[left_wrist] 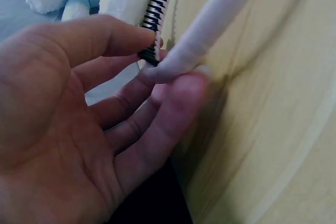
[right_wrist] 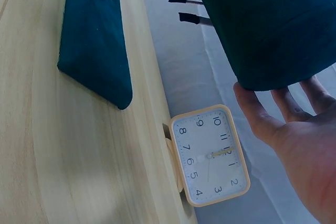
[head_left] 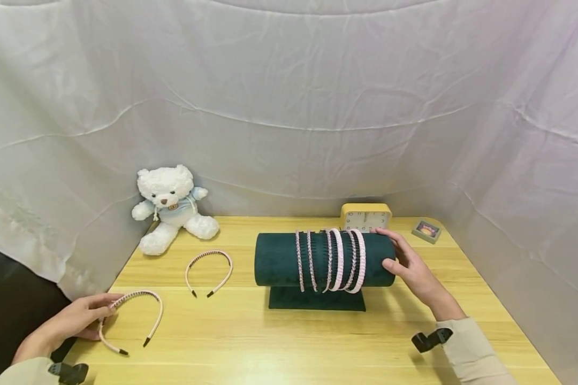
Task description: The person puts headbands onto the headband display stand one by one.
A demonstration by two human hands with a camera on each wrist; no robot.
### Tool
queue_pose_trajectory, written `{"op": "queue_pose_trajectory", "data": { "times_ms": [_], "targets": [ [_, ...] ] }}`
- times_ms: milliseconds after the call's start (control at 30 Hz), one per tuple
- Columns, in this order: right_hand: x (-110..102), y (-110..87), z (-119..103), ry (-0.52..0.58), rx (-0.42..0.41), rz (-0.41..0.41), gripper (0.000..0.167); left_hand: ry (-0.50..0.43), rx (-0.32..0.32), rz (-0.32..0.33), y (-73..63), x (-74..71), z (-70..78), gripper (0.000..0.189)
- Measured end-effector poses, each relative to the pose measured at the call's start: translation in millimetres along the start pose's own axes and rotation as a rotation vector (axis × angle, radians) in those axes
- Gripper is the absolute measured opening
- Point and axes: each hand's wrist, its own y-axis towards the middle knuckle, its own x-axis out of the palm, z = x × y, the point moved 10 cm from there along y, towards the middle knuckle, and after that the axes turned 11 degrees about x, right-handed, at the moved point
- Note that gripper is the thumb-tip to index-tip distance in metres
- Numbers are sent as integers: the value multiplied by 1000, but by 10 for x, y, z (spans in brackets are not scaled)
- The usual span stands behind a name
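Note:
A dark green velvety headband stand [head_left: 279, 262] bears several pink headbands [head_left: 338, 262], some thin and braided, two wider and paler. My right hand [head_left: 416, 272] holds the right end of its roll, thumb on the near side and fingers over the far side; the right wrist view shows fingertips against the rim [right_wrist: 294, 85]. At the front left my left hand [head_left: 74, 321] pinches a pale pink headband [head_left: 160, 310] by one side, its dark tips towards me. In the left wrist view, black comb teeth line that headband [left_wrist: 210, 24]. Another thin pink headband [head_left: 231, 267] lies on the table.
A white teddy bear [head_left: 166, 195] in a blue top sits at the back left. Behind the stand is a yellow alarm clock [head_left: 366, 211], with a small grey box [head_left: 426, 231] to its right. Pale cloth [head_left: 294, 107] hangs round the wooden table [head_left: 212, 342].

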Motion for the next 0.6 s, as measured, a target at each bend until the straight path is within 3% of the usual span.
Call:
{"op": "queue_pose_trajectory", "data": {
  "times_ms": [200,367,533,600],
  "targets": [
    [1,-1,8,12,-3,-6,65,51,-64,63,16,-21,-42,66],
    [2,3,10,10,-5,-3,65,54,-55,74,18,-28,-34,65],
    [0,6,8,15,-6,0,64,-25,10,9,-19,6,7,63],
    [0,6,5,21,-7,-1,64,-75,44,-35,-42,31,28,51]
  ]
}}
